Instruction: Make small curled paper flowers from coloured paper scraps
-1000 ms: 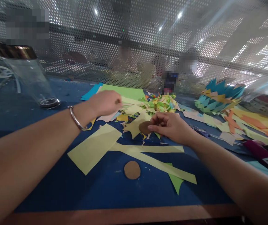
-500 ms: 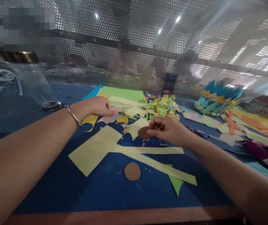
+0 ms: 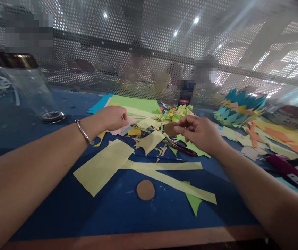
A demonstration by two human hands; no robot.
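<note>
My right hand (image 3: 199,133) pinches a brown cardboard disc (image 3: 170,129) between thumb and fingers, above the paper scraps. A second cardboard disc (image 3: 145,190) lies flat on the blue table (image 3: 107,215) near its front edge. My left hand (image 3: 113,118) is closed, fingers curled, over pink and yellow scraps; whether anything is in it is hidden. Below it lies a pale yellow paper rectangle (image 3: 103,167), with two pale yellow strips (image 3: 175,177) running to the right. Scissors (image 3: 184,148) with dark handles rest just below my right hand.
A glass jar (image 3: 31,86) with a metallic lid stands at left. A heap of paper scraps (image 3: 176,114) lies at the middle back. At right are a folded paper crown (image 3: 241,106) and a purple tool (image 3: 290,170). A perforated metal screen (image 3: 94,52) rises behind.
My right hand has lifted the disc back and to the right, uncovering the scissors. My left hand's fingers have curled in from a reaching, pointing pose.
</note>
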